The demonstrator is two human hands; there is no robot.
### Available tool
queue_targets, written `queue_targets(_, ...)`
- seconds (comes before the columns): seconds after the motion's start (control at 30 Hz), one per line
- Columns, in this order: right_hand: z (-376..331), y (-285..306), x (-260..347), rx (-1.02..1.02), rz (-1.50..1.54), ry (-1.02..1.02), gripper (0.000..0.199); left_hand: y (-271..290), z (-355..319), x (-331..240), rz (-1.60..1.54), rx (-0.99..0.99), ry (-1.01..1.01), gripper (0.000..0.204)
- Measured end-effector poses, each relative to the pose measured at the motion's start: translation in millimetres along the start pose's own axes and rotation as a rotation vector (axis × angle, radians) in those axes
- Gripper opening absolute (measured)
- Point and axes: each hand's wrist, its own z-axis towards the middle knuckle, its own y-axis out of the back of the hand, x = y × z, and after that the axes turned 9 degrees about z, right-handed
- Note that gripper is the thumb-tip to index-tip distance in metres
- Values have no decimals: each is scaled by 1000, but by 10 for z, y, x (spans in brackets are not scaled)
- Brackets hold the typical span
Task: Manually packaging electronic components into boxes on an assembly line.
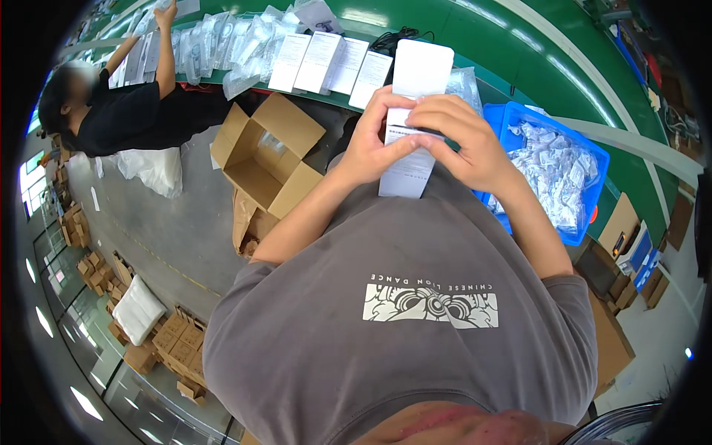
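In front of my chest I hold a slim white printed box [406, 178] between both hands, its long white flap [423, 68] standing up at the far end. My left hand [374, 144] is closed round the box's left side, with the thumb across its face. From the right, my right hand [461, 141] grips the box near the flap's fold, fingers bent over it and thumb tip close to the left thumb. Whatever is inside the box is hidden by my fingers. Beyond my hands, several white boxes [319, 63] stand in a row on the green table [512, 52].
A blue bin [599, 167] full of small clear packets is at my right. Clear bagged parts [248, 44] line the table's far left, with a black cable [400, 35] nearby. An open cardboard box [271, 159] is at my left. Another person [126, 111] works at far left.
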Motion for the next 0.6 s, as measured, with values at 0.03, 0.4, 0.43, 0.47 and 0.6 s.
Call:
queue_targets(0.03, 16, -26, -3, -50, 118, -60, 30, -1, 26, 24, -9, 14, 26, 51)
queue_targets(0.4, -197, -86, -240, -103, 325, -165, 26, 54, 83, -86, 242, 116, -34, 45)
queue_targets(0.43, -158, -53, -211, -247, 213, -163, 24, 89, 108, -99, 275, 160, -35, 42)
queue_targets(0.47, -86, 17, -156, -382, 98, -158, 22, 80, 126, -113, 306, 195, -37, 40)
queue_targets(0.6, 349, 182, -274, -636, 118, -232, 20, -10, 122, -192, 205, 205, -33, 37)
